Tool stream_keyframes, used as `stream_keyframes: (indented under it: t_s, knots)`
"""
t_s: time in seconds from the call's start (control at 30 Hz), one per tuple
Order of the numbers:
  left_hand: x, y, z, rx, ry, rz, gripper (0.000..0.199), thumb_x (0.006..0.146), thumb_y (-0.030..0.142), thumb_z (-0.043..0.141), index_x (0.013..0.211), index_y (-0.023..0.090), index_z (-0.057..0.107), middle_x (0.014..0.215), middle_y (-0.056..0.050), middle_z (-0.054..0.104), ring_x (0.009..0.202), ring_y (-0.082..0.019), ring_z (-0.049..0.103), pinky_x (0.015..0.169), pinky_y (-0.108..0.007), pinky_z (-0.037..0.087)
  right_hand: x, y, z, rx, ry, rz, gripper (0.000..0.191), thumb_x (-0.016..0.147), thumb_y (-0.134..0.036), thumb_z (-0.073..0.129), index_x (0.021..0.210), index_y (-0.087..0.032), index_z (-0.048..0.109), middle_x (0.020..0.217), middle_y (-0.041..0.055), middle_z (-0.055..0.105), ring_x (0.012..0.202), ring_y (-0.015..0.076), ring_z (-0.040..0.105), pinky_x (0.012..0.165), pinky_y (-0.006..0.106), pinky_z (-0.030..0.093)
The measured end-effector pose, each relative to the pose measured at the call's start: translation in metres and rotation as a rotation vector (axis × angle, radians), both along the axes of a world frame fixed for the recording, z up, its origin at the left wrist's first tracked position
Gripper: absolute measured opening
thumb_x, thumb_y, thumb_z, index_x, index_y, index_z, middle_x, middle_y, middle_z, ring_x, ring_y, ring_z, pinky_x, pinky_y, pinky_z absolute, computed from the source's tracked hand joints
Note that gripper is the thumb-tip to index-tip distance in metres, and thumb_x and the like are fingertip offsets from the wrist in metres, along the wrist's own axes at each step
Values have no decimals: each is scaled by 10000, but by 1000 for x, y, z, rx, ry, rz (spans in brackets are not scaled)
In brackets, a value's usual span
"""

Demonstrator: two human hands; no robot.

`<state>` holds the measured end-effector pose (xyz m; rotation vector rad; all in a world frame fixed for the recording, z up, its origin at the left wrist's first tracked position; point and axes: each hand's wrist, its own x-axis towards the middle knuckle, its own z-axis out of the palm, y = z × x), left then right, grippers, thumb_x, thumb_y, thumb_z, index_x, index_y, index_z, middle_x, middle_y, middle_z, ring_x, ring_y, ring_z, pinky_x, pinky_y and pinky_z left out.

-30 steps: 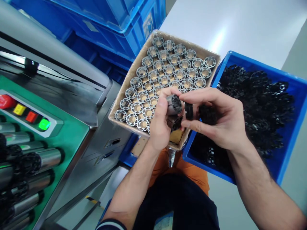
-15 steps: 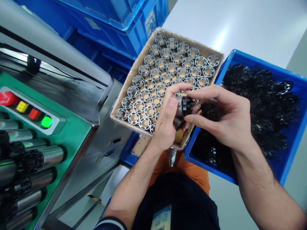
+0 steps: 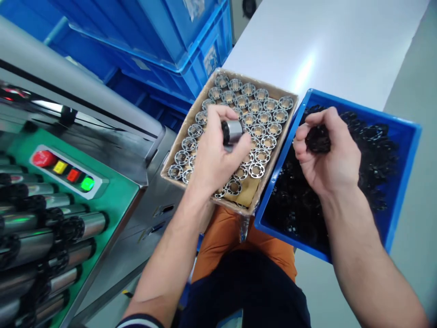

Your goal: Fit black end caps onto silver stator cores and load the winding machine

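Observation:
Over the cardboard box [image 3: 261,193], my left hand [image 3: 216,152] grips a short silver cylinder [image 3: 234,131] with a black end facing left. Rows of upright metal rings [image 3: 256,170] fill much of the box beneath it. My right hand [image 3: 329,157] is closed around black plastic parts [image 3: 318,139], above the blue bin [image 3: 404,182]. More black parts [image 3: 368,136] are heaped in that bin. The two hands are apart, and how many parts the right one holds cannot be made out.
At the left, a green machine panel [image 3: 119,171] carries coloured buttons [image 3: 73,174] and rows of silver cylinders with black ends [image 3: 94,224]. Blue crates [image 3: 164,36] are stacked behind the box. A white table [image 3: 273,45] extends at the back.
My hands have separated: the left moved left with the cylinder and turned it, while the right drew back to the right over the blue bin with black parts. The view has shifted too.

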<state>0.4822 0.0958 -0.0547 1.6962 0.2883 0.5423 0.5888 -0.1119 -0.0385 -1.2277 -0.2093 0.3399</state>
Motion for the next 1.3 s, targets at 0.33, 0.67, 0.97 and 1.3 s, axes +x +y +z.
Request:
stream_keyframes:
  t_s: [0.33, 0.67, 0.97, 1.3]
  knots:
    - [61, 58, 3, 410, 134, -7, 651, 657, 439, 1187, 1183, 274, 842, 1362, -152, 737, 1279, -429, 722, 1254, -563, 630, -7, 5, 4, 64, 227, 283, 435, 822, -388, 789, 1228, -304, 657, 821, -69, 775, 524, 99, 417, 499, 255, 401]
    - [-9, -34, -12, -748, 12, 62, 431, 952, 492, 989, 1197, 272, 711, 1017, -18, 779, 718, -133, 698, 601, -233, 562, -18, 6, 1, -45, -165, 428, 490, 1001, -474, 1074, 1445, -364, 898, 1355, 9, 862, 816, 133, 742, 626, 273, 667]
    - [-24, -55, -25, -594, -107, 54, 916, 1138, 1105, 461, 857, 251, 634, 692, 5, 469, 522, -133, 400, 471, -290, 365, -30, 3, 2, -149, -265, 441, 476, 1010, -471, 1090, 1449, -373, 933, 1495, 54, 880, 925, 198, 829, 625, 293, 697]
    - [-32, -57, -18, -586, -117, 43, 522, 1249, 826, 601, 1353, 338, 755, 917, -23, 610, 635, -176, 500, 549, -332, 450, -41, 0, -2, -283, -486, 360, 543, 1048, -293, 1038, 1554, -433, 897, 1418, 14, 879, 899, 194, 779, 768, 377, 747]
